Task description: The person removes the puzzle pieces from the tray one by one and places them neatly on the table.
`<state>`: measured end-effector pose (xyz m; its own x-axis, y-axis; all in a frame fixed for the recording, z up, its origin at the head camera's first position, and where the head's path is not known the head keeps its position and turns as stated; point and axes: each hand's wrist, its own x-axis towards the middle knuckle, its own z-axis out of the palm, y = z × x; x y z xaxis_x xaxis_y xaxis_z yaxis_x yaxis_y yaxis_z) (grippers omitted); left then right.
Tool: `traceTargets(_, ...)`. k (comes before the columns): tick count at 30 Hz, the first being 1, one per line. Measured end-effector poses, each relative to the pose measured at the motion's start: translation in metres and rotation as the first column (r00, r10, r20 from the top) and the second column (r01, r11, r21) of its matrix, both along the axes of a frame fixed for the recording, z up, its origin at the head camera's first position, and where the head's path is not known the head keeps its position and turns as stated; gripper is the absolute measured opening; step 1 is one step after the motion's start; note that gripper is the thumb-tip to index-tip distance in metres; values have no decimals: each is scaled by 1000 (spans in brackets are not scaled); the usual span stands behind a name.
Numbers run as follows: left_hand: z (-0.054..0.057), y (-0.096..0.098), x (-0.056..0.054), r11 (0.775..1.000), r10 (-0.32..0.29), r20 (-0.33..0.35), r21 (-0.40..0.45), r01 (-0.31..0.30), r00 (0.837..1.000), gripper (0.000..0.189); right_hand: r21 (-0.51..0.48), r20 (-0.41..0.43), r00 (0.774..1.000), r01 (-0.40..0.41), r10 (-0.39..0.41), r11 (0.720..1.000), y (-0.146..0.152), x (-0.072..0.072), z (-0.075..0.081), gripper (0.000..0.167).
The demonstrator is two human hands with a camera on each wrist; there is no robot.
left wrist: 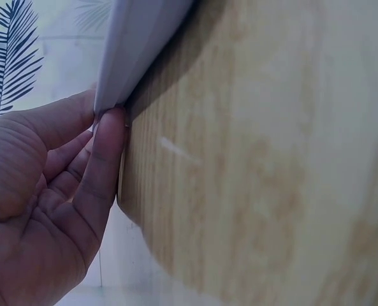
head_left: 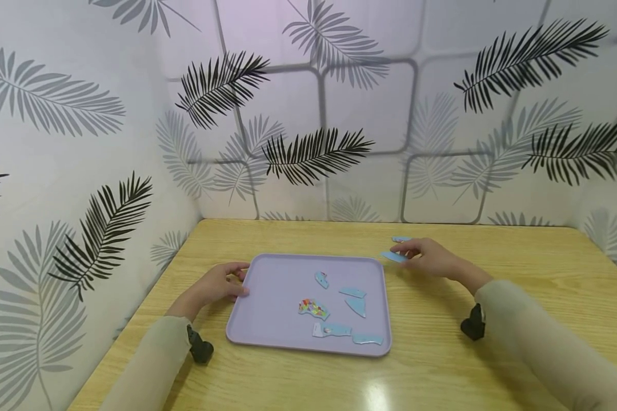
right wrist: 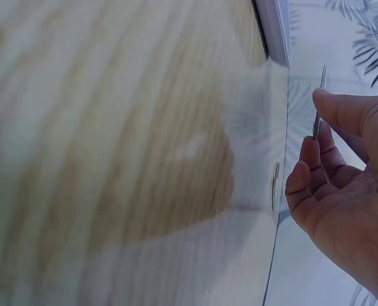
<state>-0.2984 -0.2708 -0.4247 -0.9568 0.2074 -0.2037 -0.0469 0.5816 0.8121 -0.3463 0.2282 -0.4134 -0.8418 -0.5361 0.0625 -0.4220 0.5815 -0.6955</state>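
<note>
A lavender tray (head_left: pixel 272 297) lies on the wooden table, and my left hand (head_left: pixel 221 283) is at its left edge. In the left wrist view, the thumb and a finger of that left hand (left wrist: pixel 61 172) pinch the tray's rim (left wrist: pixel 134 51). Beyond the tray's far right corner, my right hand (head_left: pixel 428 257) pinches a thin, flat light blue piece (head_left: pixel 392 256). The right wrist view shows this piece (right wrist: pixel 320 105) edge-on between thumb and fingers, raised above the table. A multicoloured piece (head_left: pixel 313 309) and several light blue pieces (head_left: pixel 357 306) with irregular outlines lie in the tray.
Another light blue piece (head_left: pixel 401 239) lies on the table (head_left: pixel 524 257) just behind my right hand. Walls with a leaf pattern (head_left: pixel 365 188) rise behind the table and on the left. A dark wrist-worn device (head_left: pixel 474 323) sits under the right sleeve's cuff.
</note>
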Motion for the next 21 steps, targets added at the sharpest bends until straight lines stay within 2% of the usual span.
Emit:
traceTargets(11, -3, -1, -1, 1000, -3, 1, 10, 3, 1000, 67, -6, 69, 992, 102, -102, 995, 22, -16, -3, 38)
traceTargets(21, -5, -3, -4, 1000, -3, 5, 10, 3, 1000, 67, 36, 42, 994, 96, -97, 995, 35, -31, -7, 36)
